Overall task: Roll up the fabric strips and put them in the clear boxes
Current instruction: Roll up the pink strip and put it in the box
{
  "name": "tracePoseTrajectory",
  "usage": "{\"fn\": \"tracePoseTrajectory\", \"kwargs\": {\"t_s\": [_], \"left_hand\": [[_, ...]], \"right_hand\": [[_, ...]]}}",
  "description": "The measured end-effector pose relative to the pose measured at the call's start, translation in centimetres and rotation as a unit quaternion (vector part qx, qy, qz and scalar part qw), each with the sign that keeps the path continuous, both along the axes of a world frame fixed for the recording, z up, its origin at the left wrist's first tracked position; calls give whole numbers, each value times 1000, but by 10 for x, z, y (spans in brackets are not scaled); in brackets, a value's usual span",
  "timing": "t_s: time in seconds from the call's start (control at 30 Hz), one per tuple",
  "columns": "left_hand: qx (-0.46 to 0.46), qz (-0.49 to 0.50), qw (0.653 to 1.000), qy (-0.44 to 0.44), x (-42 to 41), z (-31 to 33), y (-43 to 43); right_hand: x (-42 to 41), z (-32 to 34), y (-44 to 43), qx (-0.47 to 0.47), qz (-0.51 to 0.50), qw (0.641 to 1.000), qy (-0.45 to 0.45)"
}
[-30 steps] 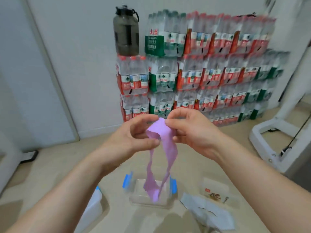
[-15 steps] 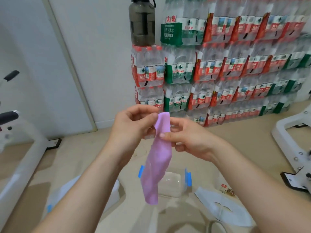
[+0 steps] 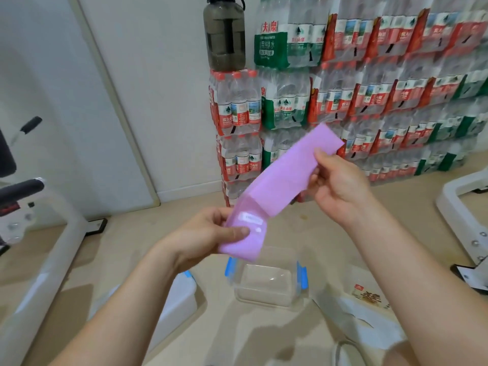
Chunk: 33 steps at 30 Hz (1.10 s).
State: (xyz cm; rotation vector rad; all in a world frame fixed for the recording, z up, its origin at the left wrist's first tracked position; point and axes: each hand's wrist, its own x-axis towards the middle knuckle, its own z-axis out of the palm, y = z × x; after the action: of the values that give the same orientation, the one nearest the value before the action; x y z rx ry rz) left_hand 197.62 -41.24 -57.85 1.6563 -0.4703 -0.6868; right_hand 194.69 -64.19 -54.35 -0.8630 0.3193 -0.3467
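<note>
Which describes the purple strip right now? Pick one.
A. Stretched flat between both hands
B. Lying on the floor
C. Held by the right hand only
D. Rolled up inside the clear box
A: the purple strip spans unrolled from the left hand to the right hand, above the empty clear box.

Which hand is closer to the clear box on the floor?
Left. The left hand is just above the clear box, holding the purple strip; the right hand is higher.

Both hands stretch purple fabric strip [image 3: 280,180] above clear box [image 3: 266,283]
</note>
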Motion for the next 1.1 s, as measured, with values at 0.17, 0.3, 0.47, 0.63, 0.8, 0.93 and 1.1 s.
{"fn": "tracePoseTrajectory", "kwargs": {"t_s": [0.17,0.3,0.47,0.63,0.8,0.93,1.1], "left_hand": [[-3,3,999,-50,3,16,10],[95,8,989,-110,4,15,2],[122,36,982,-143,-2,11,-14],[93,-4,982,-165,-9,14,-21],[-11,-45,994,-96,-26,16,-38],[-19,43,994,-103,-23,14,-48],[-18,122,979,-162,-7,20,-33]], "right_hand": [[-2,-14,-9,-19,-16,997,67],[-4,-7,2,19,32,999,24],[-11,6,20,112,111,987,-36],[-11,9,32,138,120,983,-31],[-9,7,34,116,100,988,2],[-10,8,29,113,38,993,3],[-14,-6,-6,-389,13,888,244]]}}
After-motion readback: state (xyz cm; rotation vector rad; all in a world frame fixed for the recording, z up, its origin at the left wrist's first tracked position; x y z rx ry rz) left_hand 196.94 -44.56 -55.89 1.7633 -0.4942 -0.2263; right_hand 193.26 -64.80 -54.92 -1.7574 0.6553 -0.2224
